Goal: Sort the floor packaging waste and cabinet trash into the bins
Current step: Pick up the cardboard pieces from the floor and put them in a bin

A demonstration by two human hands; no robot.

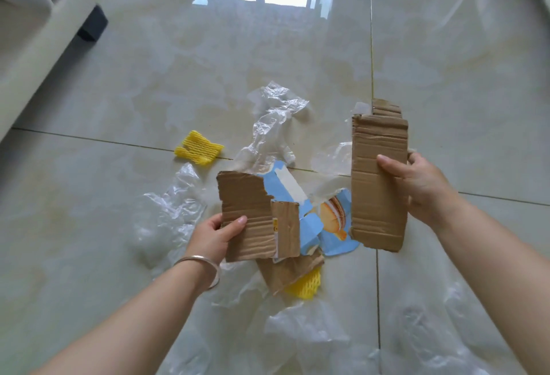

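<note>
So both hands are full of cardboard here. The left hand [218, 233] has its grip clamped on a torn brown cardboard piece [248, 215], thumb across the front face near the lower left edge and the other fingers hidden behind it, forearm coming up from the bottom left with a silver bangle [205, 267] on the wrist. The right hand [416, 187] grips a taller cardboard strip [378, 184] by its right edge, thumb on the front about halfway up, fingers wrapped round the back, and the strip stands pretty much upright. Both pieces are held up off the floor [119, 270], well apart from each other. Between and under them on the tiles there's a ripped blue printed carton [333, 219] with a burger-looking picture, plus another brown cardboard scrap [290, 272] lying over a yellow foam net [306, 285]. A second yellow foam net [198, 148] sits further out to the left, on a tile joint. Crumpled clear plastic film [273, 124] is scattered all around, beyond the cardboard and down near the bottom edge too. Top left is a pale piece of furniture [44, 35] with dark legs.
</note>
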